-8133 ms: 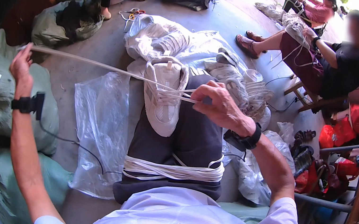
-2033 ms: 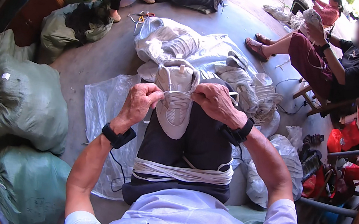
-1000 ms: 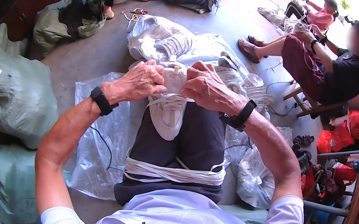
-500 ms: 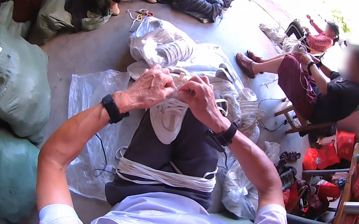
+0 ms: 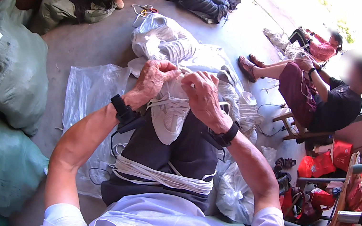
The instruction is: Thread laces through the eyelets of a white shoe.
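A white sneaker (image 5: pixel 170 123) rests on my knees with its toe toward me, and white lacing crosses its tongue. At the sneaker's far end, the thumb and forefinger of my left hand (image 5: pixel 151 81) pinch a white shoelace. My right hand (image 5: pixel 203 96) is closed beside it, with fingers curled at the lace; its fingertips partly hide what they grip. A bundle of loose white shoelaces (image 5: pixel 162 175) lies across my dark-trousered thighs. Both wrists wear black bands.
White shoes in clear plastic (image 5: pixel 164 42) lie beyond my knees. Green sacks (image 5: pixel 10 78) stand on the left. A seated person (image 5: pixel 338 97) works at the right, two others farther off. A wooden rack (image 5: pixel 334 217) with red bags stands at lower right.
My left hand has shifted slightly left and turned, its pinch now showing. My right hand's fingers have lifted and opened up somewhat. The sneaker stays on my knees.
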Tool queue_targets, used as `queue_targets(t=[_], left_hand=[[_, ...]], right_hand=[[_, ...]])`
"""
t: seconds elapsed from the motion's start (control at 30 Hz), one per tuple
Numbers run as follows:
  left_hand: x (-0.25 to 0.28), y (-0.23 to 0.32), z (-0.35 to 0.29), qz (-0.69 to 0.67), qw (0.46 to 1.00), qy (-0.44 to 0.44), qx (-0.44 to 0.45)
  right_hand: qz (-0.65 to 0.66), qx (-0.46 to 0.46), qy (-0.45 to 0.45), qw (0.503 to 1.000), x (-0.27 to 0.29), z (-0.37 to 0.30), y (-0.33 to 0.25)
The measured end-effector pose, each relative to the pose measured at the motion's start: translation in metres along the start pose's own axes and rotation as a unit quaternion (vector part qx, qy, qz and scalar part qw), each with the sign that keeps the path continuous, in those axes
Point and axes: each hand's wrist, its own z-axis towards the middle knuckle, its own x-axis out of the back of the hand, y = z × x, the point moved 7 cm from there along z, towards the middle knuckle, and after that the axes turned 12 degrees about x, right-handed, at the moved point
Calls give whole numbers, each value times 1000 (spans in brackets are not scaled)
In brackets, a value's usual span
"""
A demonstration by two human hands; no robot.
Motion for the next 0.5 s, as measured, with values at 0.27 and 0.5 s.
queue_targets(t=[0.27, 0.5], left_hand=[[3, -8, 7, -100, 990, -87, 46], [1, -7, 5, -104, 989, -91, 50]], right_hand=[[-25, 77, -58, 995, 6, -17, -9], [-36, 115, -43, 992, -2, -20, -21]])
